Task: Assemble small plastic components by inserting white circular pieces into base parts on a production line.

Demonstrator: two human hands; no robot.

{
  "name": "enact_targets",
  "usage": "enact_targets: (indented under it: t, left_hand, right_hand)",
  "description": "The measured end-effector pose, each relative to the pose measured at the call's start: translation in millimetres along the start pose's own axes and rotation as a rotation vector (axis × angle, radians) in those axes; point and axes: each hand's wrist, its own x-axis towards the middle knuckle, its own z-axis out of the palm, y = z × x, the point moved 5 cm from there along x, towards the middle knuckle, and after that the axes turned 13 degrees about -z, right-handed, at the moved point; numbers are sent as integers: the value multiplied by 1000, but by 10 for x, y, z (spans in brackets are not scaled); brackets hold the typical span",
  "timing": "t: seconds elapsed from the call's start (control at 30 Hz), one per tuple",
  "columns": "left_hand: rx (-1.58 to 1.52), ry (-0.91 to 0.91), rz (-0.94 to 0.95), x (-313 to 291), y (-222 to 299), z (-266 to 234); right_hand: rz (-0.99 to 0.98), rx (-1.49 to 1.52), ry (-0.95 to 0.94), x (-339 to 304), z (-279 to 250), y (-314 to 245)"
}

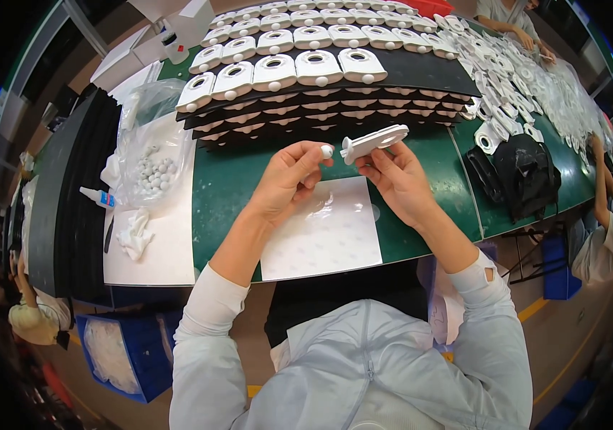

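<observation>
head view: landmark is the glossy white sheet (321,247), lying on the green table (224,208) by its near edge, in front of the person.

left hand (283,180), about the sheet's far left corner: thumb and fingertips pinch a small white ball (326,151). right hand (401,183), about the sheet's far right corner: thumb and fingers grasp a flat white plastic part (377,143), rounded at one end, with an opening there. the part is raised past the sheet's far edge, tilted, its narrow end facing the ball; slim gap between, the two not touching. how tight either grip is, cannot tell.

beyond the sheet: stacked black trays (428,77), rows of white housings (274,73) on the top one, the front row each with a round hole and a ball at its near end.

left of the sheet: clear plastic bag (131,161) with loose white balls (154,173), white-and-blue squeeze bottle (98,197), crumpled white tissue (134,233).

right of the sheet: black bag (530,175); past it, a heap of white parts (500,89). well right of the sheet, a co-worker in a pale shirt (607,240).
</observation>
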Motion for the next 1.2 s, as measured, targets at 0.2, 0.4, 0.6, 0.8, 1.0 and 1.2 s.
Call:
enact_targets:
  t: [0.2, 0.4, 0.6, 0.8, 1.0, 1.2]
  left_hand:
    - [113, 73, 50, -19, 25, 3]
    - [171, 90, 75, -35, 35, 13]
    - [351, 179, 209, -62, 97, 77]
    - [469, 84, 354, -53, 101, 30]
    - [328, 94, 225, -79, 125, 68]
    - [-199, 43, 65, 1, 91, -186]
  right_hand:
    - [52, -10, 21, -20, -3, 31]
    - [64, -14, 14, -21, 3, 40]
    - [58, -65, 26, -31, 34, 7]
    - [-16, -170, -174, -47, 110, -55]
    - [-235, -418, -298, 204, 354, -586]
    - [-411, -1064, 9, 926, -87, -1411]
